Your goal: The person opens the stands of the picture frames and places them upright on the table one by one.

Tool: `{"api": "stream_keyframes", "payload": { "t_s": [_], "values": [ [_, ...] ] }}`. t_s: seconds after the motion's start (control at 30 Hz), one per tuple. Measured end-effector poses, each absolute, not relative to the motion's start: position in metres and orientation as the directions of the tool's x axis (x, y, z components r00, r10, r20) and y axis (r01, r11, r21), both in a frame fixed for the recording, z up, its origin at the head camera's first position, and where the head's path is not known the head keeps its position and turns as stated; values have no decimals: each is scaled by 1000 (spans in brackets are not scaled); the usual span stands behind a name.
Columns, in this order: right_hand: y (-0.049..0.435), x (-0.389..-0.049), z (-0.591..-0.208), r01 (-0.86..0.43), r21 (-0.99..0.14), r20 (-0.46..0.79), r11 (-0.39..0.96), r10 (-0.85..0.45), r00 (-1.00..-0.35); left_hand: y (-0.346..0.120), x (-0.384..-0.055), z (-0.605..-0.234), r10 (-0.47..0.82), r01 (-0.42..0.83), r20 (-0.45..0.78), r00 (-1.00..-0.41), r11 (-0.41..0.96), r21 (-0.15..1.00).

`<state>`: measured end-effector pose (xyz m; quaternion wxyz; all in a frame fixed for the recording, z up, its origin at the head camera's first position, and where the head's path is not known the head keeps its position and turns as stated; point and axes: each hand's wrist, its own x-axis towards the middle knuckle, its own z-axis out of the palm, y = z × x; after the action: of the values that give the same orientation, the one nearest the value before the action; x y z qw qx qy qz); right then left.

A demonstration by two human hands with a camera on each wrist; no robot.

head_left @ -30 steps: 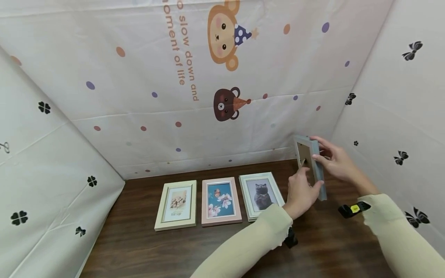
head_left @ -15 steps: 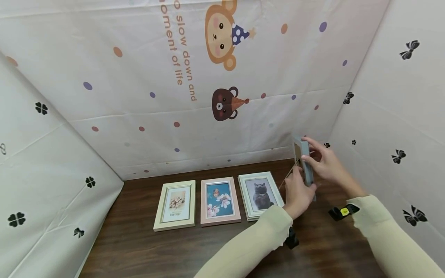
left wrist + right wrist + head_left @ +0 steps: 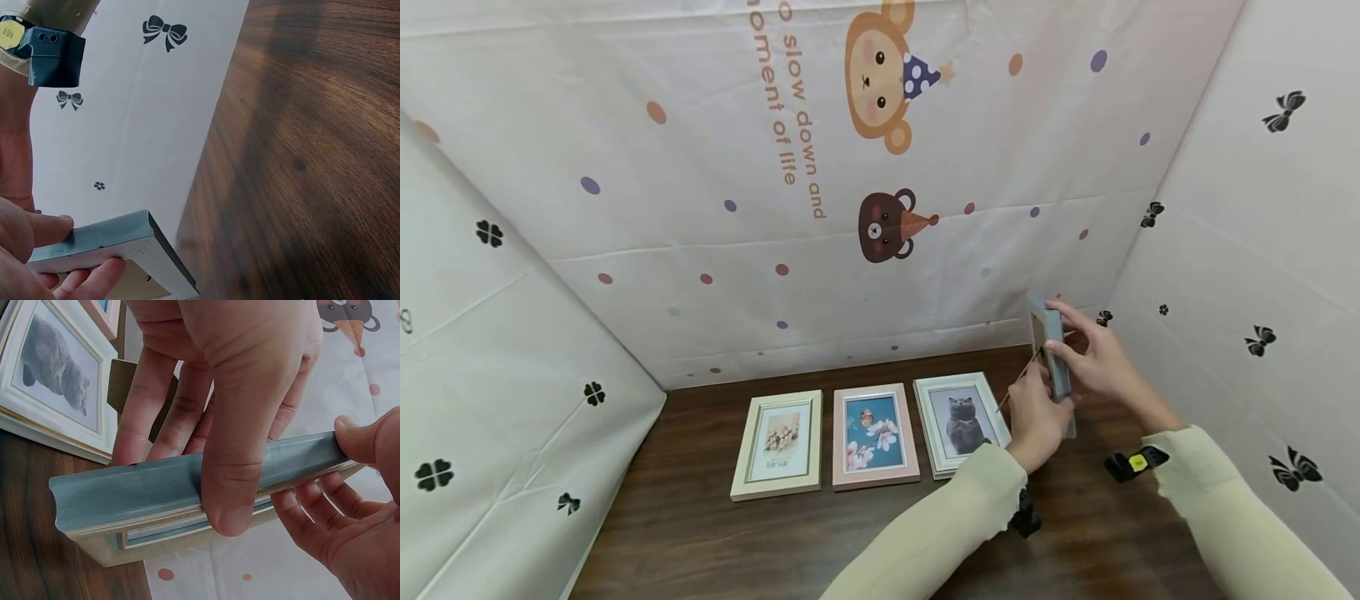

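Three picture frames point(image 3: 876, 481) were laid flat at left; to their right, the leg point(image 3: 120, 387) of an upright blue-grey frame point(image 3: 1060, 380) was angled out, seemingly best fully spread before release; the frame was pinched nearer by the left hand point(image 3: 1037, 419), farther by the right hand point(image 3: 1097, 360).

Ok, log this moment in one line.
left hand: grips blue-gray frame | right hand: likewise | stand: angled out | table: cream frame, pink frame, white frame
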<state>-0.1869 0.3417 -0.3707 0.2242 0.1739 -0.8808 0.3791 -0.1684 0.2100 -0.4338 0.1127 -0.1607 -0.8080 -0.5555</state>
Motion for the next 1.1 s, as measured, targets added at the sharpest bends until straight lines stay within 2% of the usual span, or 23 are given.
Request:
{"api": "stream_keyframes", "payload": {
  "t_s": [0.23,0.4,0.6,0.8,0.93,1.1],
  "values": [
    [349,-188,-378,-487,-617,512,618,-154,-845,207,-172,-439,152,392,362,-920,359,847],
    [366,-191,-385,-460,-690,504,559,-86,-859,204,-175,-441,174,355,312,-934,362,862],
    [392,-192,-395,-279,-639,419,717,21,-908,199,-184,-443,192,328,273,-943,383,864],
    [410,-188,-408,-78,-650,240,756,107,-965,192,-191,-445,234,276,206,-950,326,904],
    [415,-184,-416,-48,-637,200,769,105,-974,188,-196,-448,252,262,189,-949,298,918],
    [417,-180,-424,-41,-623,228,781,131,-965,188,-200,-454,256,250,175,-951,296,922]
  ]
}}
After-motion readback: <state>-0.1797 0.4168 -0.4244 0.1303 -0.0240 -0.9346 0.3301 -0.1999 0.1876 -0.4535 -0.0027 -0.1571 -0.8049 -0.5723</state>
